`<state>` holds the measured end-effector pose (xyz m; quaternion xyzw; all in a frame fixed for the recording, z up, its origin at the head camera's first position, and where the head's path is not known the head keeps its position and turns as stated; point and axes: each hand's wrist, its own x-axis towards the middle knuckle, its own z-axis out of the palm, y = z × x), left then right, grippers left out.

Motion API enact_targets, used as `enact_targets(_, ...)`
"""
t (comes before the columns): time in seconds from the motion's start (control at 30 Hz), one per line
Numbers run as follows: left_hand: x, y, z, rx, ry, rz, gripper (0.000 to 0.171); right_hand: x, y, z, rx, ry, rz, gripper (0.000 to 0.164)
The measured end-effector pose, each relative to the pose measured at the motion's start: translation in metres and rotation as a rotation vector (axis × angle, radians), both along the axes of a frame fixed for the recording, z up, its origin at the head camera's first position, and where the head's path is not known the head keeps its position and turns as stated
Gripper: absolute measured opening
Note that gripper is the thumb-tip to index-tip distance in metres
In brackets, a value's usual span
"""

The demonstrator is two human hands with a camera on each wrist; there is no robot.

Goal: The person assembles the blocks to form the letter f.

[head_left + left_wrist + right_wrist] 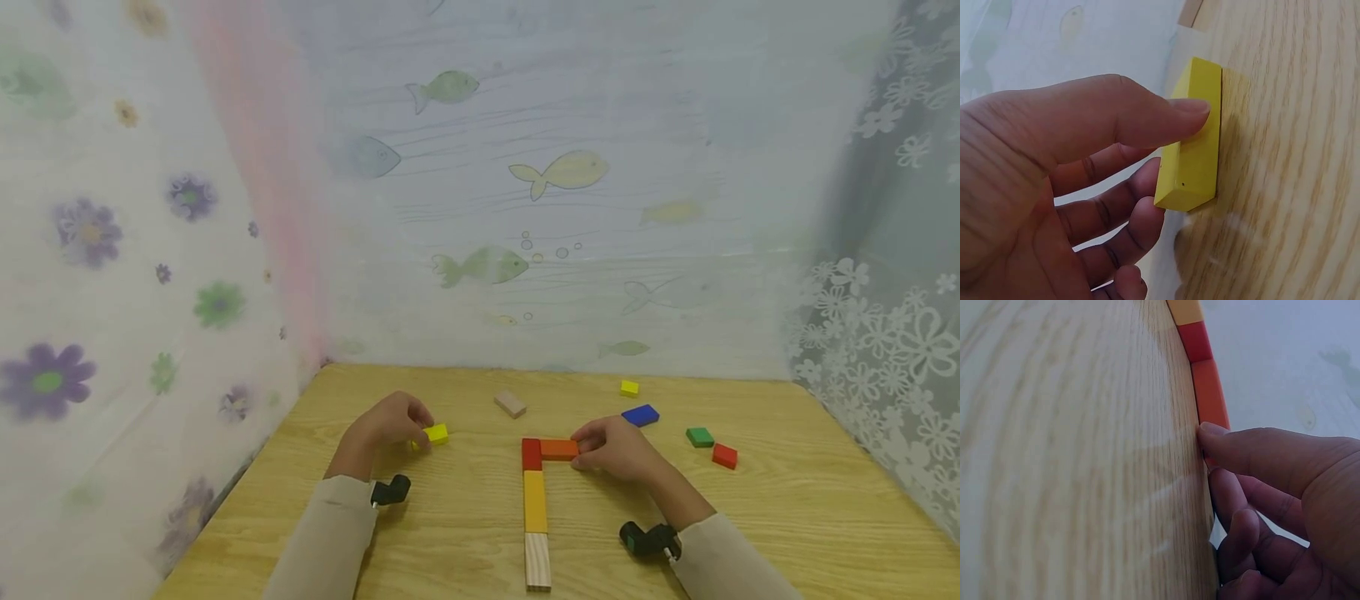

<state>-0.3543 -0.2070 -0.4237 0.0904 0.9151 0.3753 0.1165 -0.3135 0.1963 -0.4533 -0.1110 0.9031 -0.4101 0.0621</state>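
Observation:
On the left of the table, my left hand (396, 419) pinches a yellow block (1200, 137) between thumb and fingers; the block is at the tabletop. My right hand (617, 450) grips the right end of an orange block (557, 450), thumb on its near side. That orange block's left end meets a red block (532, 455). Below the red one, an amber-yellow block (535, 502) and a plain wood block (537, 562) continue in a line toward me. In the right wrist view the orange block (1211, 394) lies flat, end to end with the red one.
Farther back lie a plain wooden block (510, 404), a small yellow block (629, 388) and a blue block (641, 415), the blue one just behind my right hand. Off to the right are a green block (701, 437) and a small red block (724, 456). Printed curtains surround the table (450, 533).

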Motion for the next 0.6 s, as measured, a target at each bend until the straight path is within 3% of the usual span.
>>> enact_targets(0.37, 0.0050, -0.0024, -0.0017, -0.031, -0.005, 0.041, 0.031, -0.0004, -0.0052, -0.0040, -0.026, 0.002, 0.010, 0.039)
enact_targets(0.6, 0.0002, 0.0048, -0.0021, -0.053, 0.026, 0.012, 0.031, -0.0004, -0.0012, -0.0027, 0.017, -0.001, -0.042, 0.037)
